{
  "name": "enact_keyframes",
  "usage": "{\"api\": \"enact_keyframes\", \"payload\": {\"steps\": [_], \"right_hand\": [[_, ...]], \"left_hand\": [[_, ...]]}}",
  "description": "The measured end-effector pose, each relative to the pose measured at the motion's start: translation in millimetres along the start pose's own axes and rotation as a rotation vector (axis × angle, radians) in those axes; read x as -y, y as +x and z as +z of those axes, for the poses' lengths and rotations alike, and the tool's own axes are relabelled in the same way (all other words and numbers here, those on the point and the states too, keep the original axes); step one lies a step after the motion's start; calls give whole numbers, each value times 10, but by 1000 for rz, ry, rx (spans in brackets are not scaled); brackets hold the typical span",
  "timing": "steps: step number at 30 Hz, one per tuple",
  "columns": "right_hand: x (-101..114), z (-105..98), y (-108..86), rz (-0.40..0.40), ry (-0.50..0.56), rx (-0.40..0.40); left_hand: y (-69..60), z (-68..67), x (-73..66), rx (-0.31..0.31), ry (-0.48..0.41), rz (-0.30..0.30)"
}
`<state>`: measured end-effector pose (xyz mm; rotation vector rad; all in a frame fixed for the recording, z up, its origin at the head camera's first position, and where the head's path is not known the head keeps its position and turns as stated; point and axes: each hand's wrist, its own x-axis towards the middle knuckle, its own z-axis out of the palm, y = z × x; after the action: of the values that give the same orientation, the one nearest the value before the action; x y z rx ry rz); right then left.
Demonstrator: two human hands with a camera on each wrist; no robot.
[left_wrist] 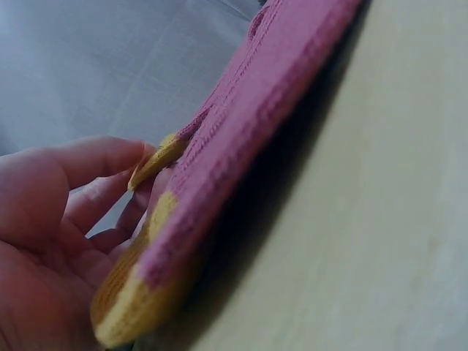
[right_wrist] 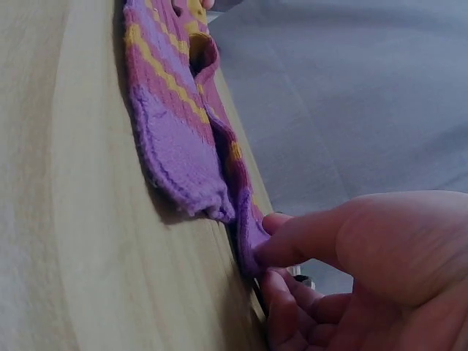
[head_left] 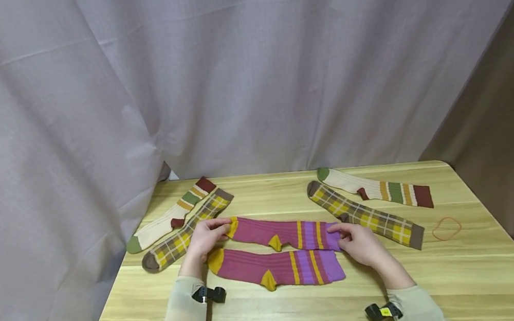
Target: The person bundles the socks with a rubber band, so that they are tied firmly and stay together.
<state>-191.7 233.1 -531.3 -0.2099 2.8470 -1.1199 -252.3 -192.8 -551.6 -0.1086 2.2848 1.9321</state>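
Two magenta socks with yellow toes and heels and purple cuffs lie side by side mid-table. The left hand (head_left: pixel 207 240) pinches the yellow toe of the farther sock (head_left: pixel 254 231); the left wrist view shows thumb and finger on that toe (left_wrist: pixel 157 162). At the other end, the right hand (head_left: pixel 361 243) pinches the same sock's purple cuff, and the right wrist view shows this cuff (right_wrist: pixel 250 238) between the fingertips. The nearer sock (head_left: pixel 248 267) lies flat just in front, held by neither hand, its edge close to the farther one.
On the left lie a cream striped sock (head_left: pixel 157 229) and a yellow-brown plaid sock (head_left: pixel 177 245). Matching cream (head_left: pixel 352 181) and plaid (head_left: pixel 374 220) socks lie on the right. An orange rubber band (head_left: pixel 447 228) rests near the table's right side. Grey curtain (head_left: pixel 249 78) hangs behind.
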Motion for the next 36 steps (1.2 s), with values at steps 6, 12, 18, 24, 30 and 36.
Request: {"api": "enact_keyframes", "payload": {"steps": [6,12,18,24,30,36], "right_hand": [[5,8,1,-10,-2,-5],[-29,17,9,-40,-1,-10],[-27,17,20,-91,-5,-32],[24,-14,16,-155,-6,-98],[65,-45,27,-188,28,-180],[113,-80,26,-212,70,-301]], "left_hand": [[-10,-6,-24,-9,25,-9],[-29,-8,-25,15,26,-14],[-41,-6,-54,24,19,-6],[-59,-7,-130,25,7,39],[-98,-31,-212,8,77,118],[-158,-74,-315,-20,111,191]]}}
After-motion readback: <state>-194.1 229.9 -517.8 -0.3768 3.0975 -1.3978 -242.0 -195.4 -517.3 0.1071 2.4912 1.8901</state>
